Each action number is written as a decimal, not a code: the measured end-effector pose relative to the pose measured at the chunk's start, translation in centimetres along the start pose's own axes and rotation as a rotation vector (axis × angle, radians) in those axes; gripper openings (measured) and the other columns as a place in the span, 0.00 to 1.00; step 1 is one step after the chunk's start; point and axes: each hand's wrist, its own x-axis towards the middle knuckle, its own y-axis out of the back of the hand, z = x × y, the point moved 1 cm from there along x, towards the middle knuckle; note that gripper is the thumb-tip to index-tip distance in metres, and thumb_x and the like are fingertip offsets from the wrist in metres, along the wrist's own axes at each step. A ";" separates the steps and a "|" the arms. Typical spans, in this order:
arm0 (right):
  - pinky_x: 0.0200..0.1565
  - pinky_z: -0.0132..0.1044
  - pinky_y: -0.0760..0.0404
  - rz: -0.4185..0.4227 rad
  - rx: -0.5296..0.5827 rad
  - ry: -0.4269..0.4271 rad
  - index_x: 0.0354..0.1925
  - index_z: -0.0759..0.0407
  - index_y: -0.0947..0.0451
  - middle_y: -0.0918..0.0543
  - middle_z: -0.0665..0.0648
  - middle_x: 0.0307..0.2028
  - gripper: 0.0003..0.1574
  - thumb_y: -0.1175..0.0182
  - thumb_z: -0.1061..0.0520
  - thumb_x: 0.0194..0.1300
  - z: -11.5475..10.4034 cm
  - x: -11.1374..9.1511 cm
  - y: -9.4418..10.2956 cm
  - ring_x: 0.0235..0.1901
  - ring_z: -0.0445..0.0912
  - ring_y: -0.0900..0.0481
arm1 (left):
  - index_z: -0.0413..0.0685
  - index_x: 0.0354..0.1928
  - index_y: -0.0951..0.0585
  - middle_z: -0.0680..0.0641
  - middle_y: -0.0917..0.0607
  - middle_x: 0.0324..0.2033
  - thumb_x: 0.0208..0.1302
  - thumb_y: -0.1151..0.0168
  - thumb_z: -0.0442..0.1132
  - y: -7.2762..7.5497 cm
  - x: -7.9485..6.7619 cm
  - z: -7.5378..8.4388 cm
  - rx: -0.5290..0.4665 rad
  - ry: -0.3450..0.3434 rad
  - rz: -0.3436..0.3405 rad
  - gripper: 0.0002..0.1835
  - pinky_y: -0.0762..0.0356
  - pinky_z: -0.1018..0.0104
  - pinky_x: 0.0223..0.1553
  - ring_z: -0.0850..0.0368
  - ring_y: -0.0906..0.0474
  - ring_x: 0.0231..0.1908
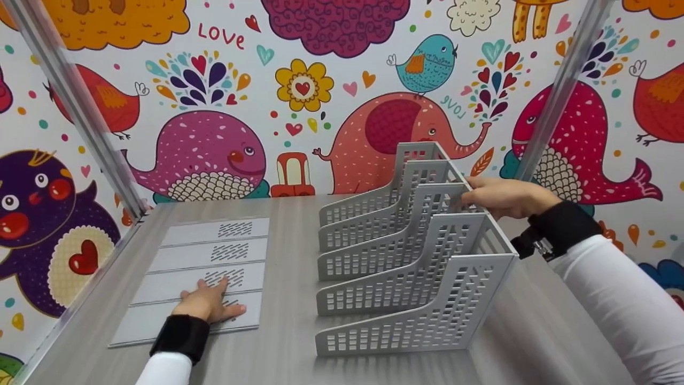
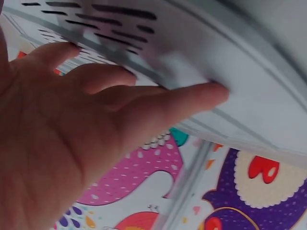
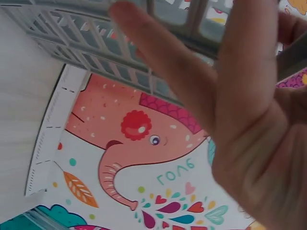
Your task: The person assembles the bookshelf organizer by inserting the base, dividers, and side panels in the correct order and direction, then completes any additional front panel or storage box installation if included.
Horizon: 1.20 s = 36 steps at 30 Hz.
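Note:
A grey plastic magazine file rack (image 1: 395,315) stands upright on the table, its perforated dividers sloping down toward the left. At its tall back edge my right hand (image 1: 507,197) grips the frame, with fingers on both sides of it. The right wrist view shows that hand (image 3: 254,110) close up against the rack's openwork (image 3: 100,38). On the left lies a flat pale grey panel (image 1: 176,280), split into strips with patches of slanted slots. My left hand (image 1: 206,302) rests on its near part, fingers spread and fingertips touching the surface (image 2: 192,62).
The rack and panel share a wood-grain table (image 1: 291,267), with a strip of bare tabletop between them. Behind stands a wall (image 1: 299,32) printed with cartoon animals. Metal posts rise at the left (image 1: 80,112) and right (image 1: 561,91).

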 end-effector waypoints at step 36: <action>0.52 0.46 0.16 0.139 0.015 0.031 0.74 0.68 0.47 0.24 0.66 0.59 0.37 0.54 0.56 0.73 4.2 -1.6 3.2 0.47 0.47 0.16 | 0.48 0.66 0.23 0.36 0.23 0.65 0.47 0.31 0.71 -7.6 -4.0 15.2 0.226 -0.274 0.305 0.48 0.19 0.38 0.50 0.31 0.26 0.62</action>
